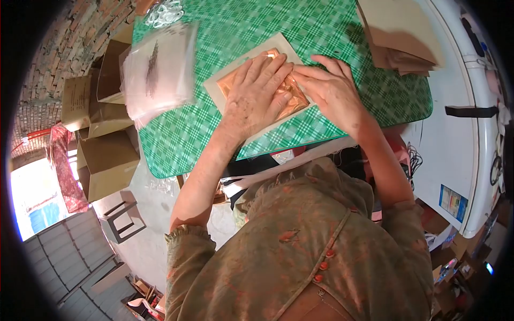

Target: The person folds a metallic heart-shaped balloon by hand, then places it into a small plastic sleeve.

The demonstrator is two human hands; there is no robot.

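A shiny orange packet (pixel 227 83) lies on a beige sheet of card (pixel 214 85) on the green checked tablecloth. My left hand (pixel 257 93) rests flat over the packet, its fingers spread and pointing away from me. At the packet's right side is my right hand (pixel 333 92); its thumb and index finger come together at the packet's edge, and the other fingers are raised and bent. What lies between those fingertips is too small to make out.
A stack of clear plastic bags (pixel 160 75) lies at the table's left. Brown paper sheets (pixel 401 35) are at the back right. White plastic loops (pixel 164 13) sit at the back left. Open cardboard boxes (pixel 110 163) stand left of the table, a white appliance (pixel 447 128) right of it.
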